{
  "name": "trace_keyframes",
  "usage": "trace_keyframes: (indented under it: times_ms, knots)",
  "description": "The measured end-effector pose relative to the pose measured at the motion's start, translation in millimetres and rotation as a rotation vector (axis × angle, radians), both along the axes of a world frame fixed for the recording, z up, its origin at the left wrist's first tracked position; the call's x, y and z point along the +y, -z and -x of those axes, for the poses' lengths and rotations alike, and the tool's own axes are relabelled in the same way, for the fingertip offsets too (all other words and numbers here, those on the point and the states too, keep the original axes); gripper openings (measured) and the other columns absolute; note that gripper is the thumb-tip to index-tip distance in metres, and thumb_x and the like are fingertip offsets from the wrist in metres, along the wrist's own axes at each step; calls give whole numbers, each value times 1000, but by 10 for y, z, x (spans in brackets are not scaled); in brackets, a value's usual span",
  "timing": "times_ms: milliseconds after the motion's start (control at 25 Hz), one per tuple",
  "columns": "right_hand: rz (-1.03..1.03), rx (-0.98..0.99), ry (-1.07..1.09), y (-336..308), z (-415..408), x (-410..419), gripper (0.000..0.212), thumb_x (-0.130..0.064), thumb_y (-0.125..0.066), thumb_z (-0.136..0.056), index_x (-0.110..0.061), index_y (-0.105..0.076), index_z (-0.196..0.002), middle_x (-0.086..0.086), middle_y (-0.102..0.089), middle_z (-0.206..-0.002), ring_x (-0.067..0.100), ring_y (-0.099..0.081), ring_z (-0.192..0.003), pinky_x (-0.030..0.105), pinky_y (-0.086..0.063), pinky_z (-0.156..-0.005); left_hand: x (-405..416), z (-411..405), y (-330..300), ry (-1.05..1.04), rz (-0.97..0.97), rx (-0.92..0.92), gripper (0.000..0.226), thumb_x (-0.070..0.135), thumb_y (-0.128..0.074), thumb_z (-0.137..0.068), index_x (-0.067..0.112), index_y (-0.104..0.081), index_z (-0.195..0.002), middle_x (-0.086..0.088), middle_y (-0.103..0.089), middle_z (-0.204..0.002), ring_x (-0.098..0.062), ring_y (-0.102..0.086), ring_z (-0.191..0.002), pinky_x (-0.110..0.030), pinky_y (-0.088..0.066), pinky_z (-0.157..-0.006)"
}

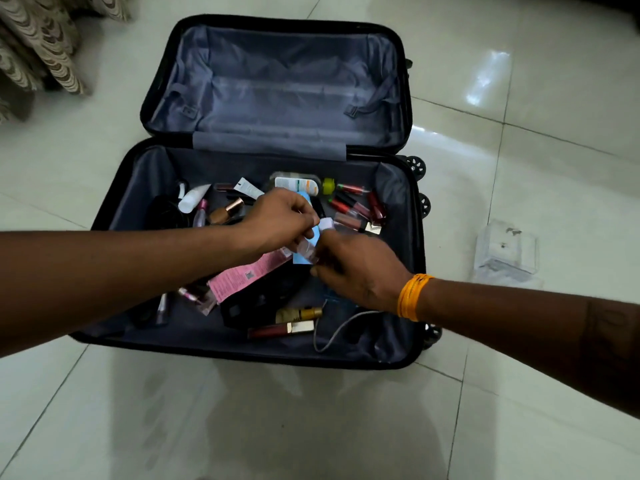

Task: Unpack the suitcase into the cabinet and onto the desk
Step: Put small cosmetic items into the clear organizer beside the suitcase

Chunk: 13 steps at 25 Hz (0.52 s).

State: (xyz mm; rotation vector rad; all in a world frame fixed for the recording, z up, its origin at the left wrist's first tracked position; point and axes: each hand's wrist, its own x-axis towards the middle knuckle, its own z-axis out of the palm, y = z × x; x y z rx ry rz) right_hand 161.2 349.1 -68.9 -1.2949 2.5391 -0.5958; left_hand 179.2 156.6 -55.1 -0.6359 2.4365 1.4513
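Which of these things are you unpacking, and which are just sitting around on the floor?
For the job:
- suitcase, open on the floor
- pink packet, held by the left hand
- small blue-and-white item, pinched between both hands; right hand
- lip glosses
- white tube
- white cable

Just lying about:
- clear plastic box on the tiles
- patterned curtain

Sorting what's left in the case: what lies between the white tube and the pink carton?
In the head view, between the white tube and the pink carton lie a gold-capped brown bottle, a small pink bottle and the left forearm.
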Motion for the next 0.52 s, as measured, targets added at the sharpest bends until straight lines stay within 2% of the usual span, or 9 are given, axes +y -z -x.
trace_keyframes:
  times_ms: [80,200,320,360,440,520]
  knots:
    - [21,-5,95,-90,232,162,26,-40,-64,-93,-17,-63,-106,3,-71,-97,31,-66,-85,42,-53,-68,56,201,92,114,129,81,16,5,-64,-93,13,-78,-89,-7,-77,-82,-13,-72,-64,-29,-61,-61]
    - [17,-69,174,-167,492,399,29,-42,-64,-89,-16,-72,-100,3,-72,-86,26,-68,-79,37,-53,-68,222,369,274,497,422,202,13,15,-70,-91,18,-78,-101,-2,-77,-97,-16,-70,-87,-28,-52,-74]
    - [65,-249,370,-157,577,471,18,-32,-84,-81,-22,-75,-93,-8,-70,-73,7,-65,-66,24,-51,-66,391,446,453,741,523,164,17,21,-67,-89,22,-72,-105,-2,-75,-100,-24,-70,-91,-35,-56,-76]
    - [117,-311,452,-139,600,466,16,-27,-87,-77,-22,-75,-87,-7,-70,-70,6,-65,-64,24,-54,-66,432,485,477,779,551,157,18,20,-65,-86,23,-69,-104,-2,-74,-99,-26,-71,-90,-36,-56,-73]
    - [252,-470,610,-109,645,471,15,-18,-89,-74,-20,-74,-77,-3,-73,-69,11,-69,-63,36,-62,-67,484,567,494,831,618,186,15,21,-65,-85,22,-66,-100,-3,-73,-97,-28,-71,-87,-37,-57,-69]
    - [345,-587,654,-94,660,497,15,-17,-88,-79,-18,-74,-76,1,-75,-72,15,-72,-66,38,-63,-64,537,622,460,856,682,164,11,23,-67,-89,17,-67,-99,-5,-71,-94,-27,-68,-84,-35,-53,-67]
